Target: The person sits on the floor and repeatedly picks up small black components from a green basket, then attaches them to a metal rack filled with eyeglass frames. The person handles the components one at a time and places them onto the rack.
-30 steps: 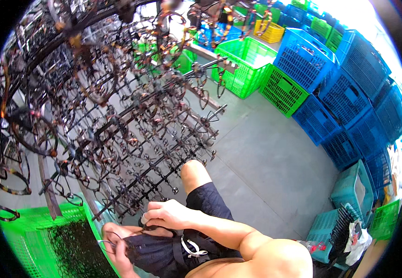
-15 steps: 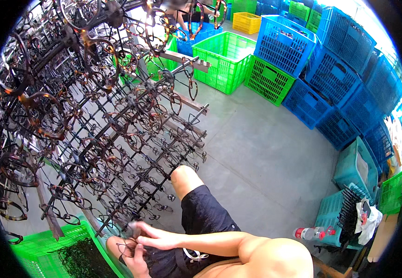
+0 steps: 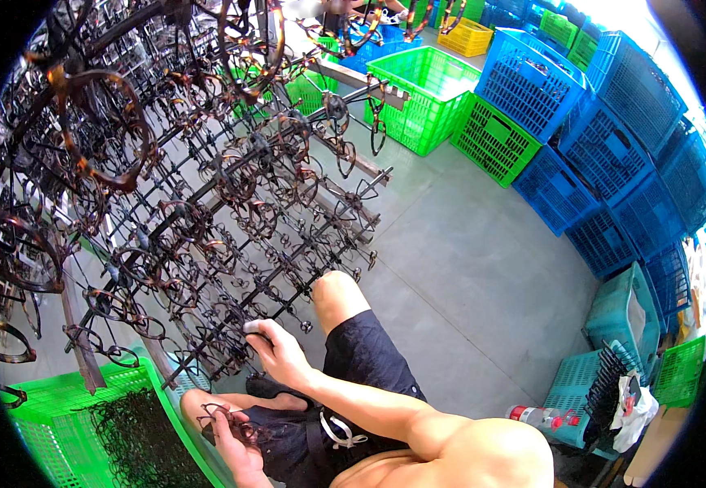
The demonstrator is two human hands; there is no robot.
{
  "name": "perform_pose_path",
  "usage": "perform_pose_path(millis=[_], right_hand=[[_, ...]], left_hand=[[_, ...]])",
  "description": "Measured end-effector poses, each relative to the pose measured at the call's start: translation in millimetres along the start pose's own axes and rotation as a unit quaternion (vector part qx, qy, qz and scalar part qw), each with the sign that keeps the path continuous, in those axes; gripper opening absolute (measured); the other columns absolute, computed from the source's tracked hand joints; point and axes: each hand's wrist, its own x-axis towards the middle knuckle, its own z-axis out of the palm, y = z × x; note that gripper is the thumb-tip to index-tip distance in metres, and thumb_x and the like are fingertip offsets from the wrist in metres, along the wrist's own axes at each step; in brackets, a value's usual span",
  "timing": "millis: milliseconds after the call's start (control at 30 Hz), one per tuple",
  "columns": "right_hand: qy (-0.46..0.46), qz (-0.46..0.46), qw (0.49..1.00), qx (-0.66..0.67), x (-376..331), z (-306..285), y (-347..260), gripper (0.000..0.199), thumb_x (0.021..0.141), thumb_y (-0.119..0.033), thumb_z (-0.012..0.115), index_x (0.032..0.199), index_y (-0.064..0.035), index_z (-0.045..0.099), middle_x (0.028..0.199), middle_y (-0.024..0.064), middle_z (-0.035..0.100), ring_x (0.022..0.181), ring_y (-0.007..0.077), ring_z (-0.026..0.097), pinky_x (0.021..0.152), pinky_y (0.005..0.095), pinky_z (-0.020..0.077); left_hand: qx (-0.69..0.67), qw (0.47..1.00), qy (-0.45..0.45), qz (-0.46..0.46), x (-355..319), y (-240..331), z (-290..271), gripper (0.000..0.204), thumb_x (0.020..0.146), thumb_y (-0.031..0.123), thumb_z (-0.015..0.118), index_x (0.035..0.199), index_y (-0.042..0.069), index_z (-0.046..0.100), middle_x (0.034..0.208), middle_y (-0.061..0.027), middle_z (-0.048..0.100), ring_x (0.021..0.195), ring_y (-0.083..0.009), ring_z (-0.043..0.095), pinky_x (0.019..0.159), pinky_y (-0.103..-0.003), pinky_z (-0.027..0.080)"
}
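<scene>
My left hand [image 3: 232, 446] is closed around several dark eyeglass frames [image 3: 247, 431], low over my lap. My right hand [image 3: 281, 356] is raised to the lower front edge of a rack [image 3: 206, 191] hung with tortoiseshell and dark eyeglass frames [image 3: 129, 264]. Its thumb and index finger come together beside the hanging frames, a pale covering on one fingertip. What sits between those fingers is too small to make out. Left of my knee stands a green crate [image 3: 84, 376] with a heap of dark frames [image 3: 137, 439] inside.
Ahead stand an open green crate [image 3: 418, 114] and a yellow crate [image 3: 465, 37]. Stacked blue crates [image 3: 532, 85] line the right side. Near my right lie plastic bottles [image 3: 536, 416] beside a teal crate [image 3: 572, 390]. Grey floor [image 3: 450, 285] stretches between.
My right hand has moved up and away from my left hand to the rack's lower edge. My left hand stays low with the eyeglass frames. The view has shifted slightly.
</scene>
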Motion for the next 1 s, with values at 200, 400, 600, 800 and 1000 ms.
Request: perform_pose_path(millis=[200,400,600,800,1000], right_hand=[[0.102,-0.14,0.984,-0.049,17,29,12,0.017,0.088,-0.008,0.057,0.103,-0.0018,0.052,0.084,0.0051,0.057,0.071,0.0112,0.055,0.063,0.0232,0.0443],[0.078,0.091,0.992,0.031,11,31,12,0.019,0.091,-0.014,0.052,0.105,-0.0011,0.049,0.066,0.0042,0.053,0.046,0.0078,0.047,0.043,0.0241,0.0378],[0.094,0.117,0.988,-0.039,16,29,-3,0.017,0.089,-0.011,0.053,0.101,0.0006,0.047,0.078,0.0158,0.062,0.068,0.025,0.061,0.062,0.0334,0.0479],[0.068,0.168,0.979,-0.094,19,19,-13,0.015,0.088,-0.01,0.05,0.096,0.0004,0.043,0.078,0.0247,0.061,0.075,0.0402,0.062,0.065,0.042,0.0481],[0.078,0.099,0.985,-0.117,32,36,-8,0.018,0.087,-0.009,0.05,0.096,-0.0007,0.037,0.075,0.0262,0.059,0.075,0.0438,0.061,0.063,0.0448,0.0479]], left_hand=[[-0.073,0.997,-0.011,-0.027,4,-11,-6,0.013,0.091,0.027,0.053,0.091,0.014,0.055,0.076,0.002,0.056,0.068,-0.0084,0.051,0.053,-0.025,0.042],[-0.138,0.988,-0.063,-0.013,8,-7,-21,0.011,0.086,0.021,0.057,0.095,0.014,0.056,0.082,-0.0008,0.059,0.071,-0.0127,0.053,0.059,-0.028,0.042],[-0.16,0.986,-0.045,0.031,4,-7,-21,0.011,0.085,0.018,0.059,0.093,0.014,0.053,0.08,-0.0016,0.057,0.065,-0.0147,0.053,0.054,-0.029,0.044],[-0.152,0.977,-0.115,0.092,2,-10,-14,0.013,0.089,0.023,0.056,0.094,0.011,0.055,0.087,-0.0024,0.055,0.073,-0.0142,0.05,0.063,-0.027,0.043],[-0.178,0.964,-0.175,0.093,3,-7,-12,0.017,0.087,0.024,0.059,0.092,0.008,0.055,0.089,-0.0054,0.053,0.076,-0.0156,0.047,0.066,-0.029,0.041]])
